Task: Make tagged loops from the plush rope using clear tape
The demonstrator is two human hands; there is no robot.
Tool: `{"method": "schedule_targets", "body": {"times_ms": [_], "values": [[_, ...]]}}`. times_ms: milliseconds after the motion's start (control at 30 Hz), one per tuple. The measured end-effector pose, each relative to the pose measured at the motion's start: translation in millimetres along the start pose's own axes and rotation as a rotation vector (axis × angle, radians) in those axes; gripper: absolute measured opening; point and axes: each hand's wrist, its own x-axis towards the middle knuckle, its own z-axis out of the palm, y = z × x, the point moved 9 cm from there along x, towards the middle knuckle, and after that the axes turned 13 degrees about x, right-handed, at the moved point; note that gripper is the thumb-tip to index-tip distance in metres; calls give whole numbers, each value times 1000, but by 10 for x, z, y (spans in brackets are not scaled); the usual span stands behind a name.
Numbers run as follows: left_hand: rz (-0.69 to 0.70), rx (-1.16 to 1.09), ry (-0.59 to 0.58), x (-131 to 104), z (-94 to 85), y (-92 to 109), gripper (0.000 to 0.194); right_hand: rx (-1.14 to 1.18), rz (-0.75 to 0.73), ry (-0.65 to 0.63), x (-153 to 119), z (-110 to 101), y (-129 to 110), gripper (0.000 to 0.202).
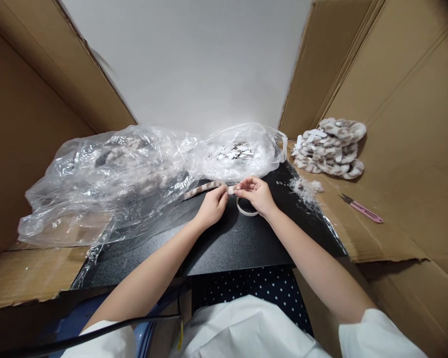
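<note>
A narrow, fluffy fabric strip (pixel 204 188) in beige and brown stretches across the middle of the black work surface (pixel 224 243). My left hand (pixel 213 205) is closed around it, and its free end trails off to the left. At the strip's right end, my right hand (pixel 257 195) pinches the fabric between thumb and fingers. Just below those fingers a thin white ring (pixel 247 214) shows; part of it is hidden by the right hand, and I cannot tell whether it is held or joined to the strip.
A large clear plastic bag (pixel 108 184) with fluffy pieces lies at the left. Behind my hands sits another bag (pixel 242 149) with small white-and-dark pieces. To the right are stacked fluffy bands (pixel 330 148), fluff scraps (pixel 308 189) and pink thread snips (pixel 362 209). Cardboard walls (pixel 406 124) flank the surface.
</note>
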Motion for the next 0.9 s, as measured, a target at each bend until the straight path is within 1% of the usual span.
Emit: {"method": "schedule_targets", "body": {"times_ms": [133,200,267,400,500,600,733,900], "values": [[-119,-298,-60,-8,129,-127,28,-10,-40,-14,0,21,14,44],[-128,-360,-70,-8,154,-139,34,-32,-86,-23,-11,42,-10,41],[-109,-335,-60,-2,135,-125,38,-60,-134,-34,-25,64,-53,40],[-102,-266,-30,12,63,-120,37,-113,-192,-50,-47,77,-156,39],[-102,-244,-51,20,58,-118,36,-142,-202,-61,-50,61,-198,35],[-99,-244,-80,22,76,-111,34,-155,-182,-72,-39,44,-172,35],[-86,-256,-82,23,73,-103,35,-157,-149,-63,-25,26,-110,37],[-61,-242,-83,34,76,-110,37,-148,-115,-75,-28,52,-50,38]]}}
